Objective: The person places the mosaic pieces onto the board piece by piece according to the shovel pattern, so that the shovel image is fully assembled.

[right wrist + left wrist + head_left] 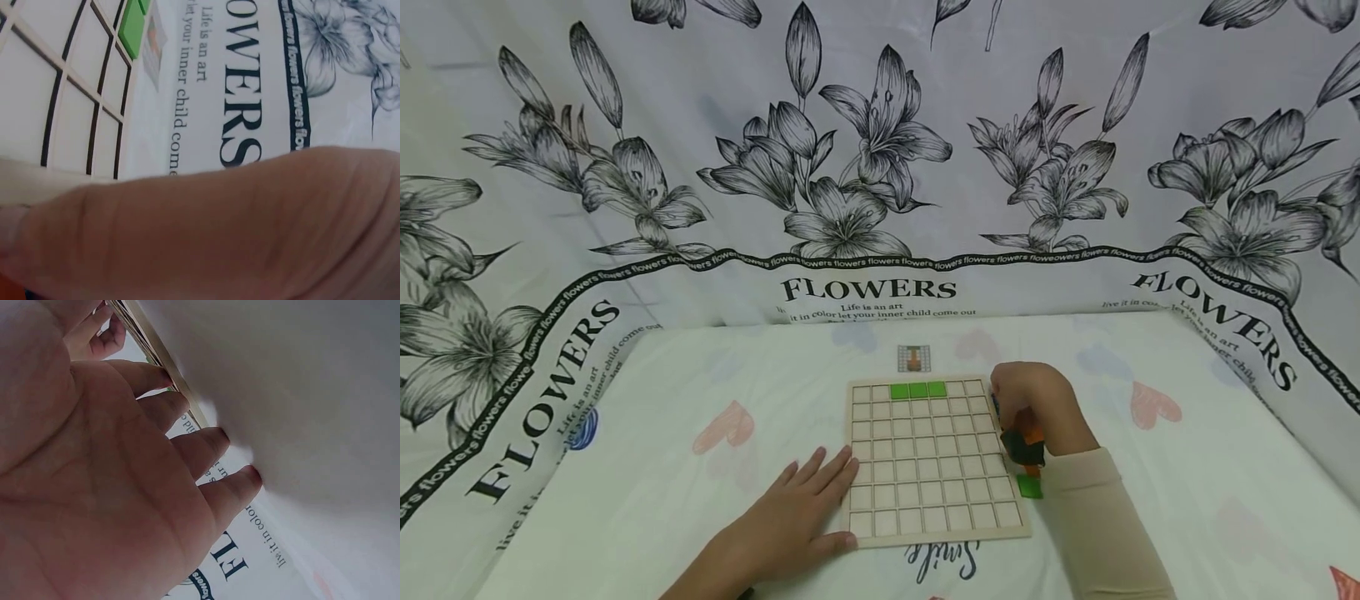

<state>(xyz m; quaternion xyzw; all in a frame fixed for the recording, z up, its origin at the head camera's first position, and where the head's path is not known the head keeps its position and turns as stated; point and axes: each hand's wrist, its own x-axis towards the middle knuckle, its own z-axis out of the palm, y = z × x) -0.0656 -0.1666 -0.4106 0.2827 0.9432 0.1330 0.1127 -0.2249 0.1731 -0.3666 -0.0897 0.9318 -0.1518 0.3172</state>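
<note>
A wooden grid board [917,471] lies on the table, with three green square tiles [918,390] side by side in its top row. My left hand [793,512] rests flat at the board's left edge, fingers extended and fingertips at the rim. At the right edge, my right hand [1037,400] reaches down with bent fingers over a small pile of coloured tiles. An orange tile [1033,435], a dark tile [1024,450] and a loose green tile [1031,486] show below it. My right fingertips are hidden, so I cannot tell whether they pinch a tile.
A small printed picture card [913,358] lies just beyond the board's far edge. The white tablecloth [760,358] carries heart prints and lettering. Behind the table hangs a white curtain [970,225] with black flower drawings.
</note>
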